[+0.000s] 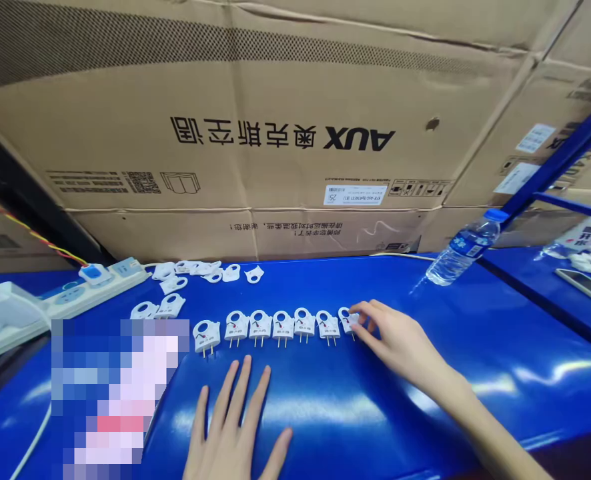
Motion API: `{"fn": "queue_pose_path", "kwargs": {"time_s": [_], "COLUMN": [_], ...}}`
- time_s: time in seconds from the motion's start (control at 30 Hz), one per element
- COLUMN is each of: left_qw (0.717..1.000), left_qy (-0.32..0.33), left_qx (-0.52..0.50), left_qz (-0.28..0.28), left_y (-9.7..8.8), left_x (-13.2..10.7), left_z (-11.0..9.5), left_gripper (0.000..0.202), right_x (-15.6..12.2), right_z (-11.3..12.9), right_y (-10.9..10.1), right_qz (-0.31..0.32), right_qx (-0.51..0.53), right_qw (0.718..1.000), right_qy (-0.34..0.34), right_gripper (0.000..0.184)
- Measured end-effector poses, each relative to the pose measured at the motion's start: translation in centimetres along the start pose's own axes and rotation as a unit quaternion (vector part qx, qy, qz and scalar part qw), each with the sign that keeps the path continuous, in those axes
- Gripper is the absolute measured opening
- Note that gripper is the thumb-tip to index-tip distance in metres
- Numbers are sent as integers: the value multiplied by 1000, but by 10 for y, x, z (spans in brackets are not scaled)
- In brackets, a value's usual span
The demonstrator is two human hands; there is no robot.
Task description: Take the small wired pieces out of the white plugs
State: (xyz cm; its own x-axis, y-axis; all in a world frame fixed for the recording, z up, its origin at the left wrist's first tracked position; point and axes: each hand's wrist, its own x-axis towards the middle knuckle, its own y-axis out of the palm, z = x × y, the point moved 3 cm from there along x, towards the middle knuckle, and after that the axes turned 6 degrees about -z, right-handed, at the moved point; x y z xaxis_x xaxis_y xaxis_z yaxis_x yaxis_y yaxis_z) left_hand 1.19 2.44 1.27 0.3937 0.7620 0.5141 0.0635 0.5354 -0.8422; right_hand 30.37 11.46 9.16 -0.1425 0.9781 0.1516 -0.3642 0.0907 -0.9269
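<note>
Seven white two-pin plugs (283, 327) lined up, pins all one way.
Right hand (390, 333) pinches end plug (346, 320); left hand (233, 427) lies open below them.

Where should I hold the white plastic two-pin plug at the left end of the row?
Best pinch the white plastic two-pin plug by its body's side edges, from above, with your left hand. It lies flat, and its metal pins point toward you.

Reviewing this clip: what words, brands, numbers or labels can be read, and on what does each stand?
"AUX": upside down on the cardboard box
"奥克斯空调": upside down on the same box
"25": on the white label on that box
Too small or blurred: print on the white plugs and the water bottle's label
</note>
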Motion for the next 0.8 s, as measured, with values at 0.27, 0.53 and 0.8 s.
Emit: {"fn": "queue_pose_path", "kwargs": {"time_s": [0.27,0.53,0.8], "left_qw": [999,999,999], "left_qy": [-9,-3,-6], "left_qx": [-22,-17,-13], "left_qz": [-23,-35,-33], "left_y": [-2,-4,0], "left_x": [0,1,0], "left_z": [1,0,2], "left_gripper": [80,77,77], "right_x": [22,32,35], "right_z": [9,10,21], "right_y": [3,6,-7], "right_qz": [22,55,52], "right_qx": [-35,-52,6], "right_qw": [999,997,998], "right_qy": [-4,-22,-33], "right_gripper": [21,22,20]}}
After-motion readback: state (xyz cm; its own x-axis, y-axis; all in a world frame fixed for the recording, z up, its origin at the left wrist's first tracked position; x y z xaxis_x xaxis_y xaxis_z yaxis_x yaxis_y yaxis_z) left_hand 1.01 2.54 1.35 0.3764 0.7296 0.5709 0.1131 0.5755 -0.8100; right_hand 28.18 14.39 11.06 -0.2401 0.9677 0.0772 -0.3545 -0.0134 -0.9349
